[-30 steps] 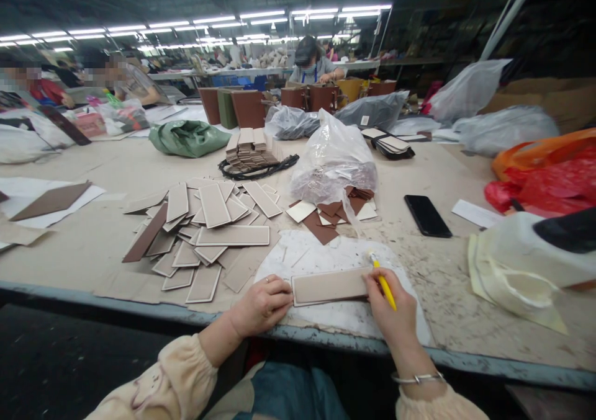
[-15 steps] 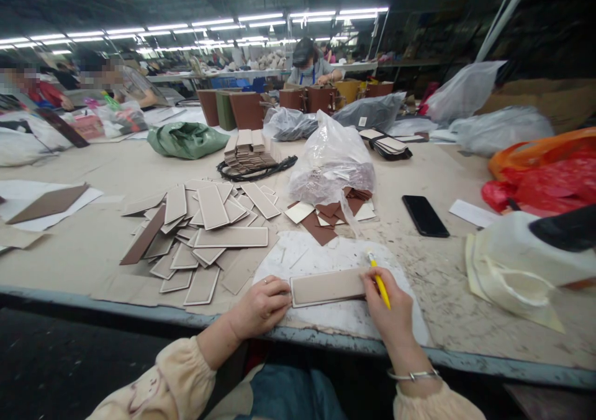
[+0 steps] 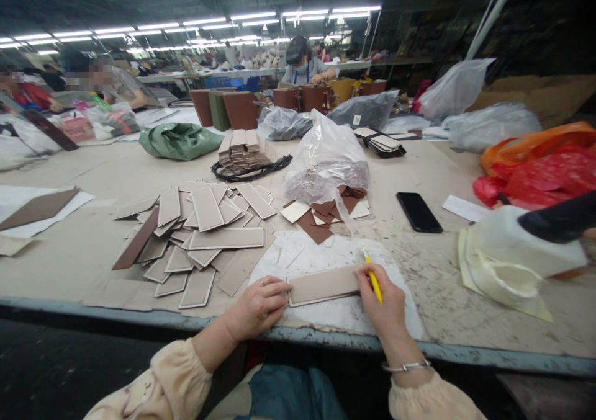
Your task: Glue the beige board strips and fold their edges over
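Note:
A long tan strip (image 3: 321, 285) with a pale border lies flat on a white sheet (image 3: 326, 255) near the table's front edge. My left hand (image 3: 258, 305) presses its fingertips on the strip's left end. My right hand (image 3: 384, 305) grips a yellow brush (image 3: 371, 274) and rests on the strip's right end, bristles pointing away from me. To the left of the sheet lies a spread pile of several similar strips (image 3: 195, 231).
Brown and cream pieces (image 3: 326, 212) spill from a clear plastic bag (image 3: 326, 159). A black phone (image 3: 419, 212) lies to the right, a cream cloth and container (image 3: 512, 255) farther right. Stacked strips (image 3: 242, 150), bags and other people sit at the table's far side.
Both hands and the strip stay in the same grip; the whole view has drifted slightly left as my head turned.

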### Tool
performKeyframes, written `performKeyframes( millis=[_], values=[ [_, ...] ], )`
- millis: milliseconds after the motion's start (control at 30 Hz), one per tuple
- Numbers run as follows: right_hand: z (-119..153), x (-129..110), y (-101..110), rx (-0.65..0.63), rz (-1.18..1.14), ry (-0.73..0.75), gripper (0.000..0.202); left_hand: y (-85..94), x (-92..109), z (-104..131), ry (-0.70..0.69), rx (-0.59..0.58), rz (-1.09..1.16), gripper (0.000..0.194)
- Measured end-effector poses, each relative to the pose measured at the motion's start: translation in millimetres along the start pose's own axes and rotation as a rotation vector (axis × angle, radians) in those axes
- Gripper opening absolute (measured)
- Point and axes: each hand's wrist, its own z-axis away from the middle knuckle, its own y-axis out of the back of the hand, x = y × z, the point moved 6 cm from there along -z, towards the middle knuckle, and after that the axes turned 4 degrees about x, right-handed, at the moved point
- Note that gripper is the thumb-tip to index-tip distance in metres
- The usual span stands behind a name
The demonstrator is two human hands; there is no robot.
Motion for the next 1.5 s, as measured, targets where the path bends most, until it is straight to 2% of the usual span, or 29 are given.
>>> performKeyframes(
  millis=[733,1267,1500],
  values=[
    [1.6,-1.7,-2.7,-0.008,0.020,0.070,0.015,2.8,3.8,-4.1,-0.001,0.003,-0.030,0.018],
    [2.7,-4.5,-5.8,-0.038,0.139,0.096,0.021,2.0,3.1,-5.2,0.017,-0.037,-0.024,0.016],
    [3.3,-6.6,-6.9,-0.031,0.177,0.127,0.023,2.4,3.2,-5.4,0.010,-0.018,-0.026,0.016]
  ],
)
